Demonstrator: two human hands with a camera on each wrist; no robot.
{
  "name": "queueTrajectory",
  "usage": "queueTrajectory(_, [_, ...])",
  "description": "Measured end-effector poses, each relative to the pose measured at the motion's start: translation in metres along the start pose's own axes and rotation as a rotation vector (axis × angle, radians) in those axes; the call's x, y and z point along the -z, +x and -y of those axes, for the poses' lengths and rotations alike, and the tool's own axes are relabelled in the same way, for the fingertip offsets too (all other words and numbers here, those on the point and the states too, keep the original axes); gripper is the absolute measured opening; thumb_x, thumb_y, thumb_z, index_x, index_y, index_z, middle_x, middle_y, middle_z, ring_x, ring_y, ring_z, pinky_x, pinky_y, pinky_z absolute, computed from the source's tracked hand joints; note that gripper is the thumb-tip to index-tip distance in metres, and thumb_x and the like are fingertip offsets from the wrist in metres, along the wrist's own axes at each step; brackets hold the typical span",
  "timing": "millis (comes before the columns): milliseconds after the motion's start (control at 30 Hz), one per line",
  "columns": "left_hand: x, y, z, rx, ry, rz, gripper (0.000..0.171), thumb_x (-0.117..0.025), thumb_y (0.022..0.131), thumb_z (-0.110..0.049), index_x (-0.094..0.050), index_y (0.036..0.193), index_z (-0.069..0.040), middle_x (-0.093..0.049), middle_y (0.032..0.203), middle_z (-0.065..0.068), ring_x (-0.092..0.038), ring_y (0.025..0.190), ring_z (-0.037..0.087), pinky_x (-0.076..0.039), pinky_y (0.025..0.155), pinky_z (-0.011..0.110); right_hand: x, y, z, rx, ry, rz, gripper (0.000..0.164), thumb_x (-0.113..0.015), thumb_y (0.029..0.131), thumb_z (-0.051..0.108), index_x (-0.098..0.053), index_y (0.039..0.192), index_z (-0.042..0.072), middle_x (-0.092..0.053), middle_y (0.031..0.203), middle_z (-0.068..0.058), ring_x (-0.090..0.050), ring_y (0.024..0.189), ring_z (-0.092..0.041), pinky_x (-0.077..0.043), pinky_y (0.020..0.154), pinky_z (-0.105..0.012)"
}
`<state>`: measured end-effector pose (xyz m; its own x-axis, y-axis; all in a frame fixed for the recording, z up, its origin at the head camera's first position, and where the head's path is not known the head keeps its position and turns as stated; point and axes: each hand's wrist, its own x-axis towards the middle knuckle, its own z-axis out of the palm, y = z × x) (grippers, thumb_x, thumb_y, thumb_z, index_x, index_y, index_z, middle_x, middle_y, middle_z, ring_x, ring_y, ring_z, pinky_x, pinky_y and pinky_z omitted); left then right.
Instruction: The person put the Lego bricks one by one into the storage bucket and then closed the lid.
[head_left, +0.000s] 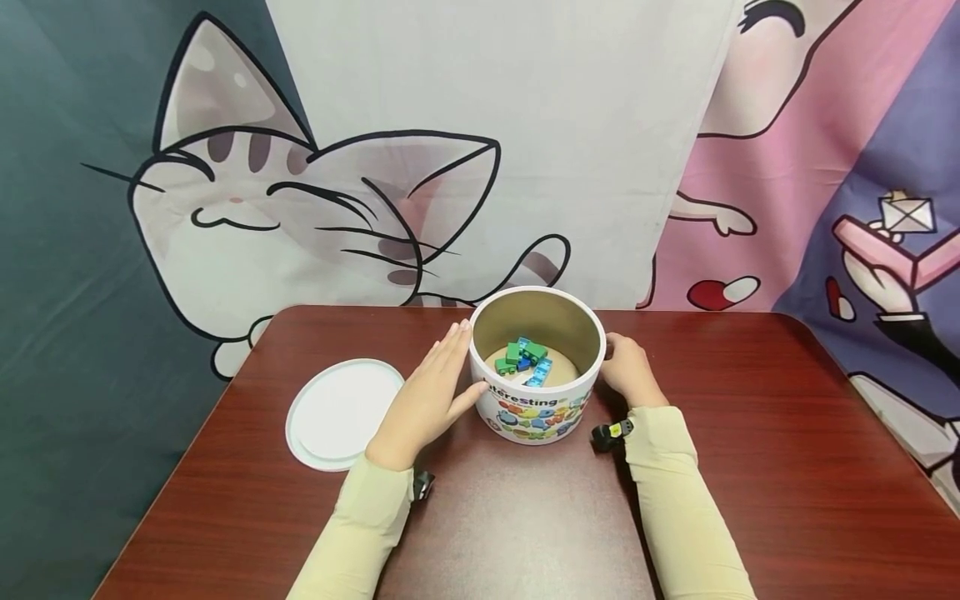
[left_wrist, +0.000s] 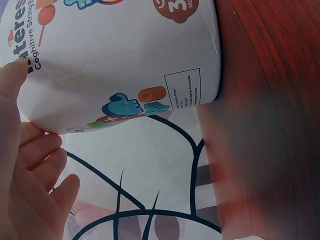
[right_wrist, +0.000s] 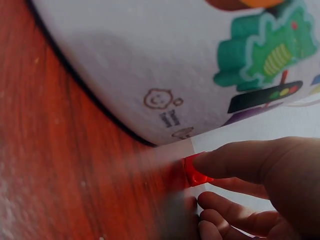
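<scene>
A white round bucket (head_left: 534, 417) printed with colourful shapes stands upright on the table, its top uncovered. Green building blocks (head_left: 513, 353) and blue building blocks (head_left: 538, 373) lie on its floor. My left hand (head_left: 427, 393) rests against the bucket's left side, fingers extended, thumb touching the printed wall (left_wrist: 115, 55). To the right of the bucket is my right hand (head_left: 632, 371), its fingertips partly hidden behind the wall in the head view. In the right wrist view, this hand pinches a small red building block (right_wrist: 196, 171) between thumb and index finger, low beside the bucket.
A round white lid (head_left: 341, 412) lies flat on the brown table (head_left: 750, 467), left of my left hand. Behind the table's far edge hangs a cloth backdrop (head_left: 585, 125) with cartoon drawings. A black wrist camera (head_left: 609, 435) sits at my right cuff.
</scene>
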<state>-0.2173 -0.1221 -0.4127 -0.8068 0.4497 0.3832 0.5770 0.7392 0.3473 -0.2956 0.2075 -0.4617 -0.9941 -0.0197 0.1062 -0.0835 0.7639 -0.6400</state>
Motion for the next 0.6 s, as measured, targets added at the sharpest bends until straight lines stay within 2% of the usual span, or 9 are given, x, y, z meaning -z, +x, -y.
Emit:
queueTrajectory(233, [-0.0002, 0.0002, 0.0001, -0.003, -0.001, 0.003, 0.08, -0.061, 0.102, -0.04, -0.023, 0.16, -0.002, -0.026, 0.166, 0.013, -0.019, 0.154, 0.021, -0.022, 0.124, 0.043, -0.0017, -0.0002, -0.0017, 0.013, -0.017, -0.011, 0.033, -0.069, 0.085, 0.01, -0.065, 0.113, -0.009, -0.068, 0.099, -0.027, -0.062, 0.095, -0.045, -0.05, 0.088, -0.058])
queueTrajectory(600, [0.0001, 0.0006, -0.0002, 0.0, -0.008, 0.003, 0.08, -0.062, 0.102, -0.039, -0.023, 0.16, -0.002, -0.025, 0.166, 0.013, -0.019, 0.154, 0.021, -0.021, 0.124, 0.042, -0.0016, 0.0002, -0.001, 0.002, -0.033, -0.021, 0.031, -0.065, 0.088, 0.012, -0.07, 0.111, -0.009, -0.07, 0.106, -0.028, -0.064, 0.107, -0.047, -0.049, 0.096, -0.059])
